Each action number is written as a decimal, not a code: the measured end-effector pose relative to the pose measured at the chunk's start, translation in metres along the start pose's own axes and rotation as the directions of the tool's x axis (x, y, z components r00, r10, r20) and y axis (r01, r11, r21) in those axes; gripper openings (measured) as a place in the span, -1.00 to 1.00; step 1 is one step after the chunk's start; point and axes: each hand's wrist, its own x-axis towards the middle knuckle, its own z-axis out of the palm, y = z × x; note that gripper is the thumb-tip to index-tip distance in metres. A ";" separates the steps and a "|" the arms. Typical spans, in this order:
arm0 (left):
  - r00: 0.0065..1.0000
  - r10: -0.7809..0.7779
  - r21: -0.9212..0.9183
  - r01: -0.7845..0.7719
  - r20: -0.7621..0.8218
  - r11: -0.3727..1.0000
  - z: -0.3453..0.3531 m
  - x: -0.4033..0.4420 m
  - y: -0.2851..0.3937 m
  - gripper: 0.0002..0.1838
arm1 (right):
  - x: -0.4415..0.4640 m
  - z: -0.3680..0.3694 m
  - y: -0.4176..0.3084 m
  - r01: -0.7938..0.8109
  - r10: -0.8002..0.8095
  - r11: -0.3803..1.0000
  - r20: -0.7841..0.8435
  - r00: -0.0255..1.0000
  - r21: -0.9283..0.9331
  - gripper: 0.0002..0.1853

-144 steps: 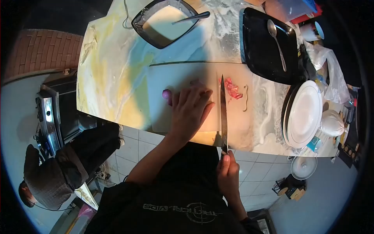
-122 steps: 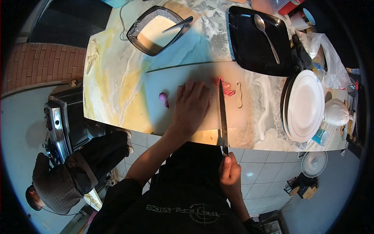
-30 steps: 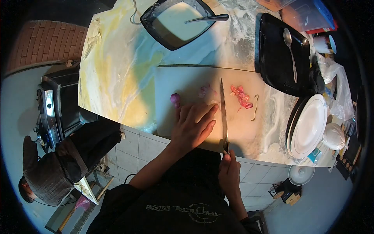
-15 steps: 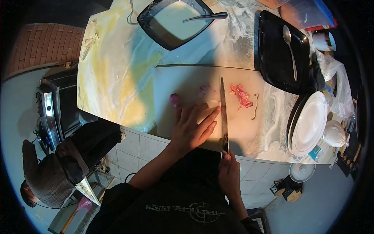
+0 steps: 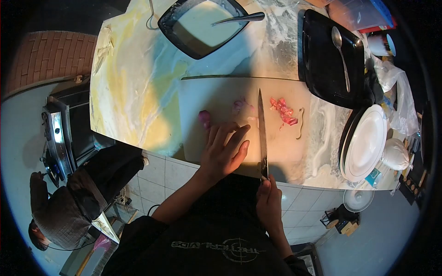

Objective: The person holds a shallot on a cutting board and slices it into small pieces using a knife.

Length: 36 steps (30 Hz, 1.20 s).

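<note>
My right hand [image 5: 269, 195] is closed round the handle of a long kitchen knife [image 5: 263, 133], whose blade points away from me over a pale cutting board [image 5: 216, 96]. To the blade's left, my left hand [image 5: 223, 154] rests on the board with its fingers spread and bent; anything beneath them is hidden. A small purple shallot [image 5: 204, 117] lies beyond those fingertips. Between it and the blade are pale pink shallot pieces [image 5: 240, 106]. A pile of chopped red pieces [image 5: 284, 111] sits right of the knife, beside a thin dark strip [image 5: 300, 123].
A black bowl [image 5: 172, 34] of creamy batter with a spoon [image 5: 239, 18] stands at the back. On the right are a black tray [image 5: 317, 69] carrying another spoon, white plates [image 5: 366, 142] and plastic bags [image 5: 398, 87]. Another person [image 5: 69, 202] is at a stove on the left.
My left hand has drawn slightly back, and its index finger has come away from the blade. The knife has shifted a little left; the pieces lie about where they were.
</note>
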 end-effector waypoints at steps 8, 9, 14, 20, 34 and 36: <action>0.999 0.020 0.040 -0.019 -0.028 0.999 0.003 -0.001 0.001 -0.51 | -0.001 0.004 -0.004 -0.043 0.043 0.999 -0.005 0.999 -0.012 -0.42; 0.999 0.021 0.039 -0.020 -0.028 0.999 0.003 -0.001 0.001 -0.51 | -0.001 0.006 -0.002 -0.043 0.043 0.999 -0.006 0.999 -0.012 -0.42; 1.000 0.025 0.077 -0.026 0.017 0.997 0.003 0.001 0.003 -0.57 | -0.005 0.014 -0.011 0.052 -0.066 0.993 -0.130 0.989 -0.110 -0.63; 0.994 0.084 0.111 -0.091 0.063 0.990 0.006 -0.002 0.000 -0.52 | 0.006 0.009 0.000 0.015 -0.013 0.996 -0.019 1.000 0.092 -0.58; 0.993 0.117 0.188 -0.116 0.006 0.975 -0.001 0.004 0.011 -0.57 | -0.004 0.021 0.012 0.124 -0.123 0.992 -0.136 0.983 -0.004 -0.58; 0.993 0.115 0.153 -0.108 -0.036 0.982 0.001 0.002 0.008 -0.56 | -0.004 0.023 0.011 0.094 -0.095 0.995 -0.122 0.988 -0.019 -0.58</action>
